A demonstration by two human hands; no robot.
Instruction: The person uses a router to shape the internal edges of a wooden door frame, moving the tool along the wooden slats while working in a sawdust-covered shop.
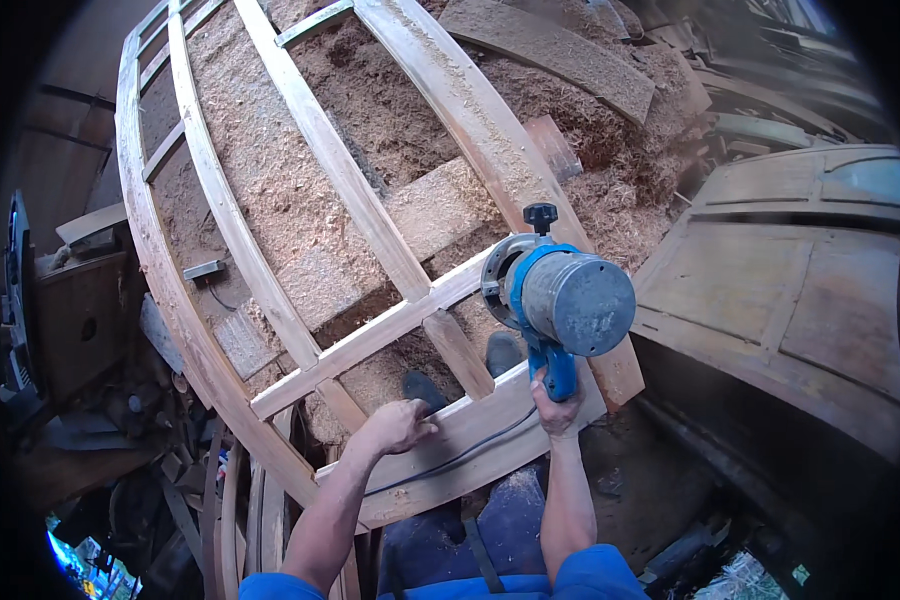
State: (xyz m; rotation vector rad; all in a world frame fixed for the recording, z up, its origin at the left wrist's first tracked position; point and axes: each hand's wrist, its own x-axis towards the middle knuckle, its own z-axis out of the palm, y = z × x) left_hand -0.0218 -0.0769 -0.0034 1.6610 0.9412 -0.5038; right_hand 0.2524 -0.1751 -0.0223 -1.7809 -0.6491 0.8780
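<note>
My right hand [558, 403] is wrapped round the blue handle of a router [590, 305] with a grey cylindrical motor and a black knob on top. The router rests on the wide right-hand rail of a wooden door or window frame [340, 180], near its near right corner. My left hand [398, 425] is closed over the near rail, fingers curled; whether anything is in them is hidden. A dark power cord [460, 460] runs from the router handle along the near rail and passes below my left hand.
Sawdust and shavings [280, 220] cover the ground under the frame, with boards [435, 205] beneath it. A panelled wooden door [730, 280] lies at the right. Offcuts [185, 480] are heaped at the left. My shoes [504, 350] show through the frame's near openings.
</note>
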